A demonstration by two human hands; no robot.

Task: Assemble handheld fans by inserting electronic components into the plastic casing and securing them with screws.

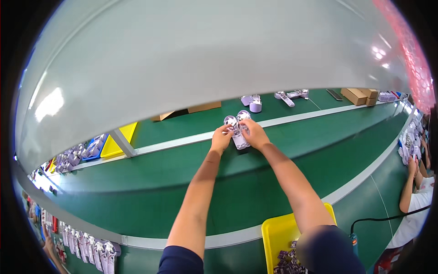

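Over the green belt, far ahead of me, both my arms reach to a light purple plastic fan housing (pixel 240 143). It has two round ends with white fan-like blades and a longer stem pointing toward me. My left hand (pixel 221 138) pinches its left side, fingers bent against the left round end. On the opposite side, my right hand (pixel 254 133) has its fingers closed against the right round end. Fingers cover part of the middle, and small details there are too fine to make out.
A yellow bin (pixel 269 233) of small dark parts sits by my right elbow, near a corded tool (pixel 354 244). Purple units (pixel 91 246) line the lower left. Beyond the belt are more purple parts (pixel 255 105), cardboard boxes (pixel 354 96) and a yellow tray (pixel 119 141). A co-worker's arm (pixel 407 192) is at right.
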